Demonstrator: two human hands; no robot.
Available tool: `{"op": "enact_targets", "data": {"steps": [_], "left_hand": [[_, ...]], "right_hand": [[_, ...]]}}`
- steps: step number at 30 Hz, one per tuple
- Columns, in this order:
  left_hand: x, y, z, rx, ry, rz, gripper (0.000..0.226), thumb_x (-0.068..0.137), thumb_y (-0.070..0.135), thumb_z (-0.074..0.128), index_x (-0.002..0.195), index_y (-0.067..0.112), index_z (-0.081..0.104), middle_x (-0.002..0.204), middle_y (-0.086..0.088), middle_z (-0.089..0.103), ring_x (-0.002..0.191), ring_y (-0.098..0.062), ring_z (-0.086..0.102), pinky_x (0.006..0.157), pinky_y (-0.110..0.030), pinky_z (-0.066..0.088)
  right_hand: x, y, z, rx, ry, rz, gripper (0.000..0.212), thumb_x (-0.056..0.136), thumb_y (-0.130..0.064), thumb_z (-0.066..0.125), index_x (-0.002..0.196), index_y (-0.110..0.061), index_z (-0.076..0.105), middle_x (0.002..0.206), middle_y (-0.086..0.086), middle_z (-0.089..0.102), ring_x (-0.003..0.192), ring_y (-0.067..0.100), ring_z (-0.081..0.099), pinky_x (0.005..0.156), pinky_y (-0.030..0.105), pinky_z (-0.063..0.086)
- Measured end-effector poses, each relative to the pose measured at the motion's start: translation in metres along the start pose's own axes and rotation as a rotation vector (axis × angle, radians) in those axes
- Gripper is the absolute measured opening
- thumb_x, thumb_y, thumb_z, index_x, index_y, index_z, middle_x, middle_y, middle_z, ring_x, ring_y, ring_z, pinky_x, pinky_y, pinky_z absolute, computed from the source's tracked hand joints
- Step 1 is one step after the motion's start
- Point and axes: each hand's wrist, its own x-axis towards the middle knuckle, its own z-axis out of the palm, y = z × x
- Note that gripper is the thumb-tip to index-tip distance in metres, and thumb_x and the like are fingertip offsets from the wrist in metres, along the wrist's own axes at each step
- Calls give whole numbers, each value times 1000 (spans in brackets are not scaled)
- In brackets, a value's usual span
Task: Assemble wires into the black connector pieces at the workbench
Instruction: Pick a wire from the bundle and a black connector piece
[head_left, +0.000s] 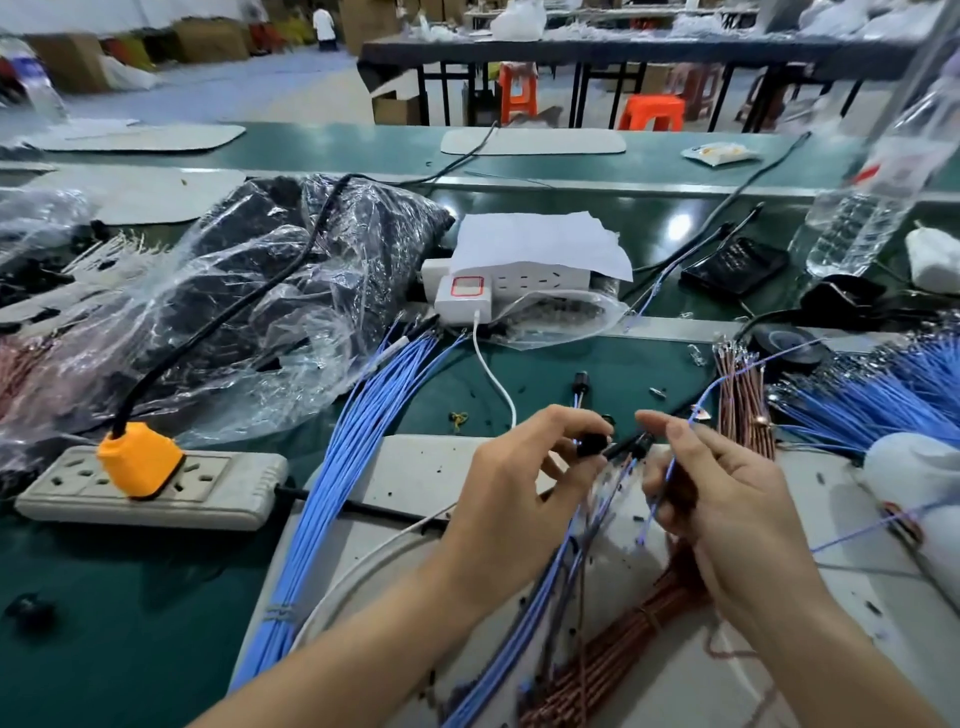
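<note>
Workbench (156, 571) in green carries a long bundle of blue wires (337, 467), lying left of both hands. The left hand (511, 499) pinches a black connector (592, 444) in its fingertips above a grey mat (415, 467). The right hand (727, 509), just beside the connector, pinches one thin blue wire (655, 501).

Green workbench (545, 384), orange stools (652, 111), dark table (597, 49), cardboard boxes (208, 39)

Bare forearms (363, 649) run to bare left hand (511, 483) and right hand (727, 499).
</note>
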Motion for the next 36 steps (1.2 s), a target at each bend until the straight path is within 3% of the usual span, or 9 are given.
{"op": "enact_targets", "data": {"steps": [6, 11, 20, 25, 36], "left_hand": [[-1, -2, 1, 20, 5, -9, 17, 88, 7, 60, 104, 12, 63, 94, 8, 68, 79, -1, 60, 69, -18, 50], [-3, -3, 2, -1, -27, -75, 18, 87, 6, 64, 103, 14, 65, 91, 9, 69, 80, -4, 63, 69, -16, 51], [-2, -2, 2, 7, -48, -86, 25, 82, -1, 67, 101, 15, 66, 95, 9, 70, 84, -4, 62, 72, -20, 51], [-1, -1, 1, 1, -40, -82, 22, 82, -2, 67, 99, 12, 66, 91, 9, 68, 80, -3, 61, 72, -17, 50], [-2, -1, 2, 7, -48, -85, 18, 84, 4, 68, 100, 12, 66, 92, 8, 68, 82, -5, 61, 71, -21, 51]], "right_hand": [[-11, -13, 2, -226, -139, -524, 26, 100, -37, 46, 118, -36, 64, 59, -2, 54, 47, 12, 39, 45, 19, 34], [-20, -7, 5, -225, 29, -752, 29, 102, -38, 40, 126, -40, 55, 75, -8, 62, 57, 13, 56, 59, 21, 47], [-26, -6, 14, -210, 63, -772, 24, 103, -40, 37, 118, -39, 56, 85, -11, 67, 66, 14, 65, 67, 23, 51], [-26, -6, 14, -174, 85, -790, 26, 104, -35, 37, 116, -27, 58, 87, -10, 67, 67, 12, 66, 68, 21, 51], [-26, -6, 13, -203, 78, -790, 24, 103, -32, 38, 119, -30, 57, 90, -10, 67, 71, 10, 67, 70, 19, 51]]}}
